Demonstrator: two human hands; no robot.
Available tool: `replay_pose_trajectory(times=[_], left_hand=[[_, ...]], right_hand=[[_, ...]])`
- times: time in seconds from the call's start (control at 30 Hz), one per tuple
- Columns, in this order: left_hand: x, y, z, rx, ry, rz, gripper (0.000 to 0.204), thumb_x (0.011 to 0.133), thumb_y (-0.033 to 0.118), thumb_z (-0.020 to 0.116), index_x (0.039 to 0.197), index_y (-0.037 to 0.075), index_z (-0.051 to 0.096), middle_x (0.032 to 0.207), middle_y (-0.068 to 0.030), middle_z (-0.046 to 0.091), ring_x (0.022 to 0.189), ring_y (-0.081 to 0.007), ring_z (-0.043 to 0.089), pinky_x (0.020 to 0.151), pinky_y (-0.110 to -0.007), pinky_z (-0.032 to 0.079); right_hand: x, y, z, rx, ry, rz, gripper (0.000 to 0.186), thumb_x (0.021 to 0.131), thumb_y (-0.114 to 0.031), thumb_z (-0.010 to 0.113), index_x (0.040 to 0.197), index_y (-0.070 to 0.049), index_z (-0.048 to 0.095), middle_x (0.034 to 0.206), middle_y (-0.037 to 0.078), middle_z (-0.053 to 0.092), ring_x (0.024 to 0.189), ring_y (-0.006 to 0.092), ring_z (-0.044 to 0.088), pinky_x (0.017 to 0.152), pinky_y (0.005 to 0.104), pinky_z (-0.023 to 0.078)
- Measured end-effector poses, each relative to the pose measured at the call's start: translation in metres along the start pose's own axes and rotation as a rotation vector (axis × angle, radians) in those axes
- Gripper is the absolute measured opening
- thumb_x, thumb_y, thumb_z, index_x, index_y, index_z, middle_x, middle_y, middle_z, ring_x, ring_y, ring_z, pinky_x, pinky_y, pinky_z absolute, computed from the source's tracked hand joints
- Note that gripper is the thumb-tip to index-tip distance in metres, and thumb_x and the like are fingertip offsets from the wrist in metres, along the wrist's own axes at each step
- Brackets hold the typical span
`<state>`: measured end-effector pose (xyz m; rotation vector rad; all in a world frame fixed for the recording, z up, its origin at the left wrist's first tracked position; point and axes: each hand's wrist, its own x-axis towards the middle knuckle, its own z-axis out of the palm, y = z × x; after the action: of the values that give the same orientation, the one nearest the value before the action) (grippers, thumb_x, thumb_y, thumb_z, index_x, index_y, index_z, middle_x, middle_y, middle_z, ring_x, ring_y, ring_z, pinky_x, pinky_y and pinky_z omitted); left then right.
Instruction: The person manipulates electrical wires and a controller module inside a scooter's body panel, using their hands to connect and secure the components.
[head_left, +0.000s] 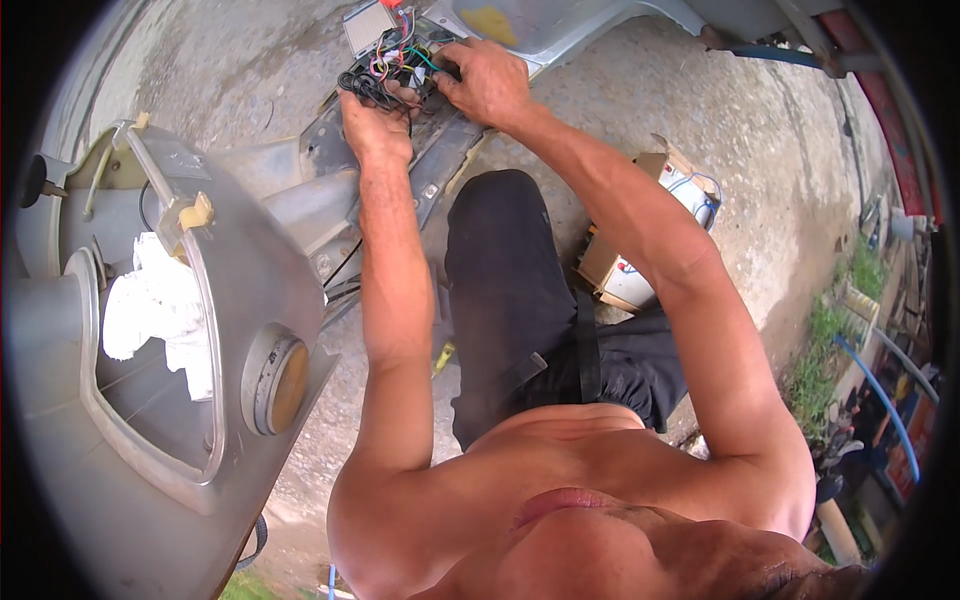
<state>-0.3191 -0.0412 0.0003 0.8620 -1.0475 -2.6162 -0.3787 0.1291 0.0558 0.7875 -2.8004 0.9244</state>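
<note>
Sorting the tangled bundle of black and coloured wires (392, 68) on the grey metal frame (330, 190), my left hand (375, 125) clenches it while my right hand's (487, 82) fingertips pinch one strand; next I judge a careful separating pull.

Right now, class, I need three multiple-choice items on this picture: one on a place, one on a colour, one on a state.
1. Where does the white rag lie?
A. inside the grey scooter panel's opening
B. on the ground
C. on the person's knee

2. What colour is the hose at the right?
A. red
B. blue
C. yellow

3. What are both hands doing?
A. resting on the legs
B. hanging free
C. gripping the wire bundle

Answers: 1 A, it sits within the grey panel; 2 B, plainly blue; 3 C, left hand and right hand close on the wire bundle.
</note>
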Motion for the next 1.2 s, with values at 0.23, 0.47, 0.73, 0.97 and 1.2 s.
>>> replay_pose_trajectory(times=[0.23, 0.47, 0.73, 0.97, 1.2], left_hand=[[-0.013, 0.003, 0.014, -0.009, 0.099, 0.031, 0.074, 0.101, 0.067, 0.022, 0.101, 0.006, 0.064, 0.088, -0.0089, 0.069, 0.081, -0.0289, 0.064, 0.071, -0.044, 0.047], [-0.023, -0.006, 0.02, 0.188, 0.093, 0.231, 0.011, 0.093, 0.006, 0.064, 0.103, 0.003, 0.06, 0.083, -0.0077, 0.068, 0.063, -0.018, 0.066, 0.048, -0.029, 0.048], [-0.036, 0.0, 0.02, 0.119, 0.178, 0.212, 0.015, 0.096, 0.005, 0.056, 0.11, 0.001, 0.057, 0.09, -0.0114, 0.067, 0.07, -0.0249, 0.068, 0.061, -0.039, 0.056], [-0.055, 0.017, 0.015, 0.218, 0.227, 0.304, 0.021, 0.096, 0.006, 0.055, 0.114, -0.004, 0.054, 0.091, -0.0155, 0.067, 0.076, -0.0293, 0.07, 0.07, -0.044, 0.058], [-0.052, 0.023, 0.002, 0.722, 0.281, 0.454, 0.038, 0.094, 0.004, 0.062, 0.126, -0.013, 0.049, 0.102, -0.0178, 0.067, 0.084, -0.0226, 0.07, 0.072, -0.031, 0.057]], right_hand=[[0.004, 0.008, 0.002, 0.172, -0.001, 0.174, 0.027, 0.083, -0.031, 0.068, 0.101, -0.012, 0.072, 0.098, 0.011, 0.072, 0.096, 0.0343, 0.067, 0.083, 0.0471, 0.052], [0.005, 0.009, 0.004, 0.167, 0.041, 0.155, 0.025, 0.083, -0.031, 0.067, 0.099, -0.012, 0.073, 0.095, 0.012, 0.072, 0.094, 0.0347, 0.068, 0.081, 0.0474, 0.053], [0.003, 0.009, 0.006, 0.18, 0.087, 0.185, 0.023, 0.082, -0.03, 0.067, 0.094, -0.012, 0.072, 0.094, 0.013, 0.071, 0.093, 0.035, 0.068, 0.081, 0.0477, 0.052], [0.002, 0.01, 0.006, 0.186, 0.104, 0.189, 0.023, 0.082, -0.031, 0.067, 0.095, -0.012, 0.072, 0.093, 0.012, 0.071, 0.092, 0.0349, 0.067, 0.08, 0.0475, 0.052], [0.003, 0.008, 0.008, 0.182, 0.091, 0.193, 0.023, 0.082, -0.031, 0.067, 0.095, -0.013, 0.072, 0.093, 0.012, 0.071, 0.092, 0.0345, 0.067, 0.08, 0.0473, 0.052]])
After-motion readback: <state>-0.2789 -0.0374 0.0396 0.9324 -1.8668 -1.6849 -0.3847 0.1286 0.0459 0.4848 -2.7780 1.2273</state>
